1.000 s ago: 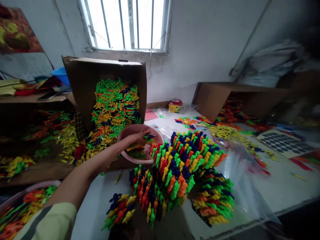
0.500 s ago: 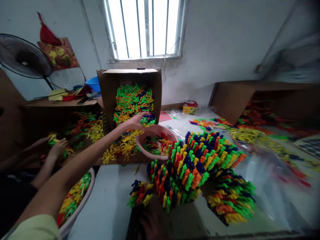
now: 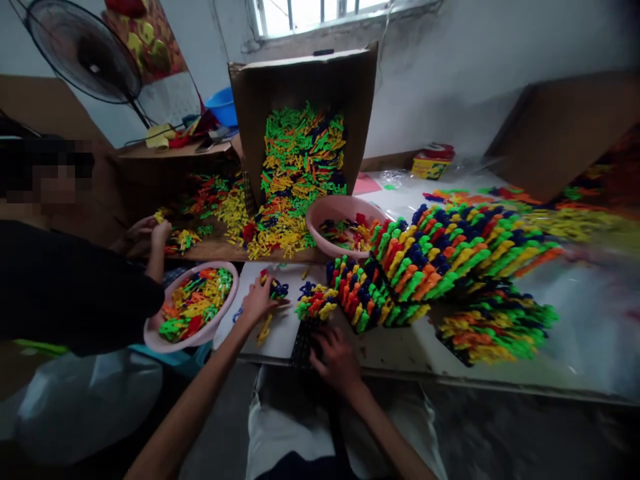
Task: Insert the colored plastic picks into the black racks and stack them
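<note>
Here, in the head view, the left hand (image 3: 257,300) rests on the white desk (image 3: 280,330), its grip closed on a small bunch of plastic pieces (image 3: 274,289); the right hand (image 3: 336,360) lies at the desk's near edge, fingers spread on a dark pegged board (image 3: 305,340) just beside the colourful filled boards (image 3: 430,257); a co-worker's hands (image 3: 150,233) sort pieces by a pink bowl (image 3: 193,308).

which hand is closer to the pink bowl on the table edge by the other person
Left. The left hand rests on the table just right of the pink bowl; the right hand lies farther right, on a black grid board.
</note>
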`<state>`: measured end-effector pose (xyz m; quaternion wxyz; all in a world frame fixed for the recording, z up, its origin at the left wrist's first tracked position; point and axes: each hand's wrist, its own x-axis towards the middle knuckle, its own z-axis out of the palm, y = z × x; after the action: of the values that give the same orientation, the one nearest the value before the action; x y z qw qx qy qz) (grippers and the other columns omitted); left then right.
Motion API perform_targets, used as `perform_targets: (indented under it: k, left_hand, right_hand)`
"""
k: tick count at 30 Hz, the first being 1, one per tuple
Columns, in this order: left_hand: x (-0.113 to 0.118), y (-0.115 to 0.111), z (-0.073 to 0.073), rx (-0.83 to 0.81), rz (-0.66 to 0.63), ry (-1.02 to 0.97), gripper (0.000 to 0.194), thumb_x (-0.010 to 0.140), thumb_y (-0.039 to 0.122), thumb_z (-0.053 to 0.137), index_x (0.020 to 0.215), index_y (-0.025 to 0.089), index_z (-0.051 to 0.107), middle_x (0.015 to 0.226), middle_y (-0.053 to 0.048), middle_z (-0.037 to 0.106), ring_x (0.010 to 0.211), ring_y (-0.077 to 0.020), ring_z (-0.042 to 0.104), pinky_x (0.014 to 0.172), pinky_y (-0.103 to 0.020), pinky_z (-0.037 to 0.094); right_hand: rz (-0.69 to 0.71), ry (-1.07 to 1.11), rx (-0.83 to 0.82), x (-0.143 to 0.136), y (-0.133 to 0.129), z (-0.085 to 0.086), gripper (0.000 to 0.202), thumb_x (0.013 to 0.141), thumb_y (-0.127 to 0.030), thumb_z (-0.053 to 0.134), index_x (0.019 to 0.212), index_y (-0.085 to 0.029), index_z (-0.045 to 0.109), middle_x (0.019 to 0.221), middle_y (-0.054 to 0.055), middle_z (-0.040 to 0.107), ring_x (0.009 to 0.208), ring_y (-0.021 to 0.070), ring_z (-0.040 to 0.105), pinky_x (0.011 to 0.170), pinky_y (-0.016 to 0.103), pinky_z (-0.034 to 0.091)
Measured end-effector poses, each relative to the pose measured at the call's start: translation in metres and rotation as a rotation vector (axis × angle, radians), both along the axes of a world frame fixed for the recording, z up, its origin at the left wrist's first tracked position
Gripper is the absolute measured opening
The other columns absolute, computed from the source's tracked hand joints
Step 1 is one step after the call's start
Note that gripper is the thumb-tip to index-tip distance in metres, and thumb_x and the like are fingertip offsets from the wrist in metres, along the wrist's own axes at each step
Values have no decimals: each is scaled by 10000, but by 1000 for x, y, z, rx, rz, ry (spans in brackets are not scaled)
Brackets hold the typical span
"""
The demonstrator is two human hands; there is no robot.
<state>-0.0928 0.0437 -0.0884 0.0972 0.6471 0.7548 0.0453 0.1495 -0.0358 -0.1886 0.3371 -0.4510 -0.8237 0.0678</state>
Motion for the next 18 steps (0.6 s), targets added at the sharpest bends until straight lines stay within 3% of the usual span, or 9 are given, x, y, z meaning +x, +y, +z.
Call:
perform_targets:
  k: [3,6,9,12,15,18]
  left_hand:
    - [15,13,3,50,-83,37,471,822,404,636,1276,291,579,1430,-155,455,1251,-385,475,916,-518,478]
    - [18,25,5,145,-70,-10,335,837,330,617,1164,278,667,1422,-138,503,1284,-375,454,997,-584,402]
    - [12,34,8,307,-2,-267,243,823,366,635,1005,228,721,1284,-127,631,1222,-352,522,1027,-571,373]
    - [4,39,14,407,77,-469,352,881,465,536,920,160,708,995,-123,725,993,-286,642,928,-460,468]
    - [0,28,16,473,188,-709,471,879,561,490,895,125,669,803,-97,707,767,-225,669,712,-339,528]
    - [7,-8,8,521,253,-1027,443,765,563,649,885,136,645,768,-68,696,673,-197,666,600,-290,524]
  right_hand:
    - [0,0,12,0,1,2,288,835,-238,624,1120,-216,659,1137,80,673,1086,270,557,942,414,480]
    - [2,3,16,0,1,4,274,832,-230,630,1103,-222,660,1116,78,675,1073,260,558,915,393,491]
    - [-3,-1,9,0,2,5,267,828,-231,642,1094,-229,661,1121,71,675,1063,254,562,922,394,490]
    - [0,3,-6,1,2,6,272,836,-222,637,1108,-229,659,1139,69,676,1083,260,562,948,415,478]
    - [30,12,-31,2,2,7,275,861,-210,615,1133,-226,654,1169,71,671,1127,262,554,970,422,469]
    - [52,22,-69,2,1,10,273,883,-214,602,1153,-221,648,1203,70,661,1146,256,551,995,424,459]
